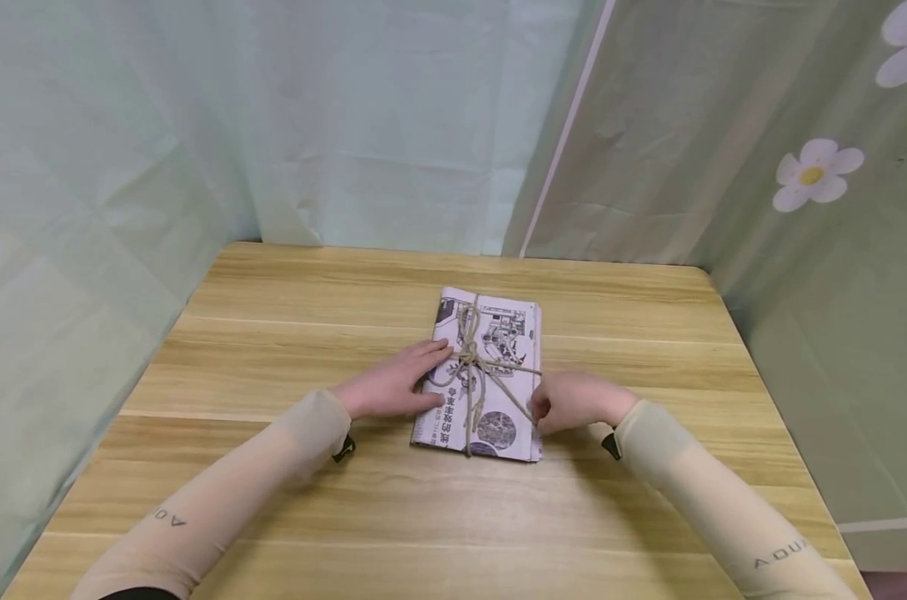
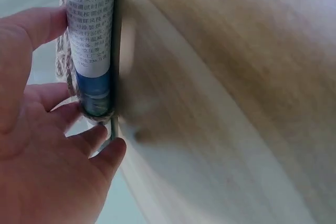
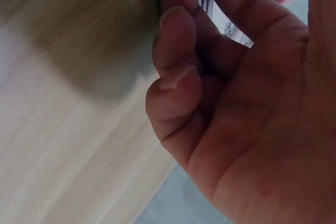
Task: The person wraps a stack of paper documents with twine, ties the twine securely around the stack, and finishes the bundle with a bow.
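Note:
A folded newspaper bundle (image 1: 497, 429) lies on the table, bound crosswise with brown twine (image 1: 468, 355) that is knotted near its middle. Loose twine ends trail over the printed top. My left hand (image 1: 397, 383) rests on the bundle's left side with fingers spread; in the left wrist view its thumb and fingertips touch the rounded fold (image 2: 92, 30). At the lower right edge, my right hand (image 1: 579, 400) has curled fingers and pinches the bundle's side. One twine end runs towards it, and whether that end is in the pinch is hidden.
The wooden table (image 1: 273, 333) has rounded far corners. Pale curtains (image 1: 393, 125) hang behind it and on both sides, with white flowers (image 1: 812, 175) printed on the right one. Both forearms wear light sleeves (image 1: 221, 500).

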Demonstrator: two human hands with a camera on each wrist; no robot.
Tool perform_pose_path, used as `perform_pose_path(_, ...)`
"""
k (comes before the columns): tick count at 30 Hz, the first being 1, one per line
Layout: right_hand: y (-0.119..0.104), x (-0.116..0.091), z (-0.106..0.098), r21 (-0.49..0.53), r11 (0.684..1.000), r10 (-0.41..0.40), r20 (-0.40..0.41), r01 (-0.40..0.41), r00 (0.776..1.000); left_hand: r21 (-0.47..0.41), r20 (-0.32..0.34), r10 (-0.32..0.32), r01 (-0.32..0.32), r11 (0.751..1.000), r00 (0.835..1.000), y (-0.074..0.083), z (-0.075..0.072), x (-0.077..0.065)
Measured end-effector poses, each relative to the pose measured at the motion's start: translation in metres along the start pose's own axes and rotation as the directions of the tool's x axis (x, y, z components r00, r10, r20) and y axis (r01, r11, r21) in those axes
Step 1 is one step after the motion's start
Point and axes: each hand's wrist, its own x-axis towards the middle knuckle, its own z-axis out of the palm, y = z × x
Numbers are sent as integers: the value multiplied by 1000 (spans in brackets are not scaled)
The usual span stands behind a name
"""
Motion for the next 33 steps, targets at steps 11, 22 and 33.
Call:
perform_pose_path(11,-7,25,-23,99,994,68,-327,-38,942,-116,-174,-289,272,955,941,5,-1,-2)
perform_pose_path(22,-39,56,-3,182,983,92,-368,-25,925,-106,-141,-281,268,958,949,8,1,2)
perform_pose_path(33,-44,54,7,156,986,118,-358,-66,926,-86,-132,-289,280,956,948,4,3,3)
